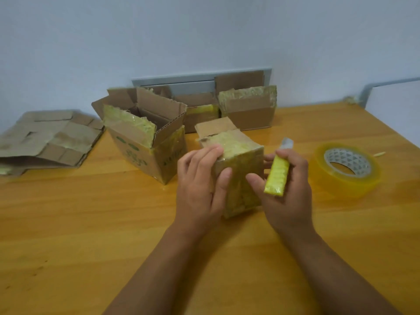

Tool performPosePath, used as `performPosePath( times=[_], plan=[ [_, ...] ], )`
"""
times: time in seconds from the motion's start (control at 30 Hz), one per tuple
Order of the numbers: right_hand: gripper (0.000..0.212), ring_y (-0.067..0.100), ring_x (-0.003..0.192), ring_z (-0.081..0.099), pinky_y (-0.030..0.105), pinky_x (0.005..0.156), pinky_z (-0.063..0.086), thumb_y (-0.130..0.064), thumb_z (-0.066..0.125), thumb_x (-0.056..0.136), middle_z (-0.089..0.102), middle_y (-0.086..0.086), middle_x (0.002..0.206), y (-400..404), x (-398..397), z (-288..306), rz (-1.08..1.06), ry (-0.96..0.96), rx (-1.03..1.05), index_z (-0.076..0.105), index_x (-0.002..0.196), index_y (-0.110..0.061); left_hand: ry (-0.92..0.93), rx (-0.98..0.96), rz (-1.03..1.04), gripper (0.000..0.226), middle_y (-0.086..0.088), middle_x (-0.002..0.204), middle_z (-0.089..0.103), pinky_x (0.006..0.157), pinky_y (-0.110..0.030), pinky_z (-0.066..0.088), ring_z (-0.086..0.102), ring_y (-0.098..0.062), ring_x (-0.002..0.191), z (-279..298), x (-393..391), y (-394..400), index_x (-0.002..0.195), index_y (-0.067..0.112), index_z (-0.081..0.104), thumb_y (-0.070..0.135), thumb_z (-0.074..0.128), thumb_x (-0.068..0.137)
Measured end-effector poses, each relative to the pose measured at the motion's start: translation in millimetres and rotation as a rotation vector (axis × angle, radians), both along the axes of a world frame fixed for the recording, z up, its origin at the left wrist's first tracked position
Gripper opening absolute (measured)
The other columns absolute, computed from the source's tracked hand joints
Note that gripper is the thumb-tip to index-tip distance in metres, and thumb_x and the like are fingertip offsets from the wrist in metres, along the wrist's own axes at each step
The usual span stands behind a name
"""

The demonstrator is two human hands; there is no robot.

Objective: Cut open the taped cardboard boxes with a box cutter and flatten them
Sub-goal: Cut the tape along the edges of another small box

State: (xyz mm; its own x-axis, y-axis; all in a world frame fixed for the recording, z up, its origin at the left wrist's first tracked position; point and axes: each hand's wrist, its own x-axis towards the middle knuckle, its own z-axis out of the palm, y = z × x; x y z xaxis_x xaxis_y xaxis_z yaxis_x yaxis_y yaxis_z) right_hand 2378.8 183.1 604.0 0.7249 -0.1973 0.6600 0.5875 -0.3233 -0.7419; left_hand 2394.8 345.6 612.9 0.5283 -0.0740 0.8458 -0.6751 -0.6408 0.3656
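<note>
On the far left of the wooden table (68,223) lay a flattened pile of brown cardboard (45,139), judged finished and pushed out of the way. Next came an opened brown carton with green print (145,142), its flaps up and torn yellowish tape on them, apparently cut but not yet flattened. Behind it, against the wall, stood two more taped brown boxes (247,110), probably waiting their turn.

In the middle, the left hand (200,185) gripped a small brown box wrapped in yellowish tape (238,169), fingers over the top edge and thumb curled on the near face, likely steadying it for a cut. The box stood on the table, one flap raised at the back. The right hand (286,192) touched the box's right side while its fingers curled round a yellow box cutter (277,176), the blade pointing up and away from the box, so cutting looked not yet begun. Farthest right lay a roll of clear yellowish tape (347,169), apart from the work.
</note>
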Motion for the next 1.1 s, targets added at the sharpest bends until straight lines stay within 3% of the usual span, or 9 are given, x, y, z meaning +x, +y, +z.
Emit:
performPosePath(
  times=[0.13,0.23,0.37,0.47,0.6,0.77,0.87,0.93,1.1],
  plan=[
    [0.048,0.019,0.094,0.057,0.026,0.086,0.045,-0.044,0.06,0.095,0.056,0.011,0.105,1,-10,6,-0.063,-0.213,-0.142,0.044,0.124,-0.009,0.028,-0.15,0.014,0.034,0.013,0.125,0.051,0.091,-0.041,0.043,0.036,0.009,0.12,1,-7,-2,0.127,0.008,0.056,0.022,0.047,0.098],
    [0.04,0.023,0.094,0.059,0.029,0.088,0.046,-0.032,0.047,0.102,0.057,0.009,0.11,10,-17,9,-0.065,-0.306,-0.189,0.044,0.131,-0.004,0.103,-0.192,0.023,0.036,0.011,0.125,0.052,0.096,-0.043,0.04,0.037,0.004,0.119,0,-7,-5,0.132,0.013,0.052,0.025,0.044,0.099],
    [0.043,0.022,0.109,0.058,0.039,0.094,0.048,-0.026,0.046,0.101,0.061,0.009,0.119,22,-18,8,-0.038,-0.301,-0.292,0.039,0.139,-0.006,0.182,-0.32,-0.018,0.037,0.008,0.12,0.053,0.096,-0.055,0.042,0.051,-0.023,0.116,6,-6,-7,0.137,0.022,0.044,0.025,0.041,0.101],
    [0.042,0.032,0.113,0.061,0.053,0.091,0.049,-0.029,0.045,0.103,0.057,-0.001,0.129,22,-21,13,0.01,-0.298,-0.235,0.035,0.14,-0.012,0.214,-0.439,-0.035,0.037,0.018,0.118,0.054,0.094,-0.054,0.045,0.054,-0.021,0.111,14,-10,-6,0.137,0.03,0.046,0.031,0.041,0.101],
    [0.043,0.015,0.114,0.063,0.028,0.094,0.049,-0.03,0.045,0.102,0.065,0.012,0.12,19,-28,19,0.051,-0.249,-0.169,0.038,0.138,-0.008,0.5,-0.662,-0.088,0.036,0.008,0.112,0.064,0.096,-0.058,0.047,0.059,-0.026,0.108,21,-11,0,0.129,0.043,0.059,0.042,0.049,0.095],
    [0.039,0.0,0.081,0.066,0.021,0.063,0.053,-0.039,0.048,0.095,0.07,-0.015,0.105,22,-28,20,0.043,0.069,-0.275,0.04,0.133,-0.035,0.779,-0.532,-0.087,0.043,0.021,0.123,0.054,0.105,-0.045,0.045,0.053,-0.004,0.119,3,-9,7,0.143,0.037,0.048,0.041,0.05,0.1],
    [0.031,0.004,0.063,0.061,0.024,0.048,0.046,-0.045,0.044,0.093,0.071,-0.008,0.092,23,-24,21,0.049,0.172,-0.34,0.041,0.123,-0.04,0.896,-0.528,-0.216,0.058,0.012,0.142,0.045,0.106,-0.045,0.045,0.049,-0.009,0.127,-9,-10,14,0.144,0.055,0.031,0.046,0.051,0.09],
    [0.028,0.007,0.059,0.061,0.029,0.046,0.045,-0.046,0.044,0.092,0.072,-0.005,0.085,24,-22,22,0.056,0.201,-0.359,0.042,0.12,-0.042,0.862,-0.482,-0.258,0.051,0.009,0.14,0.045,0.102,-0.044,0.048,0.05,-0.009,0.125,-14,-14,18,0.13,0.066,0.035,0.047,0.051,0.086],
    [0.017,0.008,0.055,0.061,0.037,0.048,0.045,-0.041,0.052,0.092,0.07,-0.004,0.073,23,-16,35,0.038,0.262,-0.369,0.046,0.107,-0.045,0.774,-0.383,-0.249,0.042,0.021,0.127,0.043,0.097,-0.021,0.041,0.045,0.007,0.118,-23,-16,23,0.123,0.053,0.045,0.055,0.045,0.081]
  ],
)
